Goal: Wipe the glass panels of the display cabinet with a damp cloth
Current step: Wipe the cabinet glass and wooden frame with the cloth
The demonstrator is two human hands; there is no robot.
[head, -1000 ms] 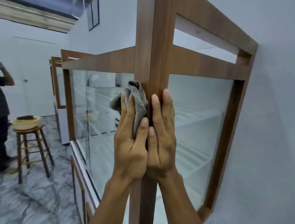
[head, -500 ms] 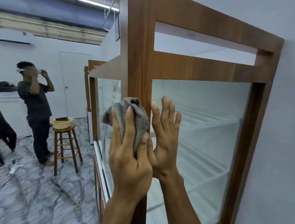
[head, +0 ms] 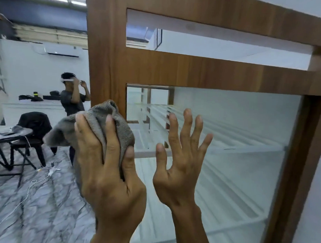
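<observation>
White walls and a marble floor lie to the left, where another person stands well apart from the display cabinet, near a dark chair and a loose cable on the floor. The cabinet's wooden frame fills the rest of the view, and its side glass panel shows white shelves behind it.

The main risk, as I judge it, is the bare right hand. It is raised in front of the panel near its left edge, and a touch there would leave prints on glass that is meant to be cleaned. The cloth is also bunched into a lump, so it may only smear or streak instead of wiping flat. It sits over the cabinet's corner post, not on the glass, so a stroke from here could land on wood. A step backward could catch the cable.

The left hand grips the cloth. Its fingers lie over the grey bundle with folds pushed up between them, and the thumb clamps it from the panel side. Whether the cloth touches the post cannot be told. The right hand's fingers are spread wide and nearly straight and hold nothing. Whether their tips touch the glass cannot be told either.
</observation>
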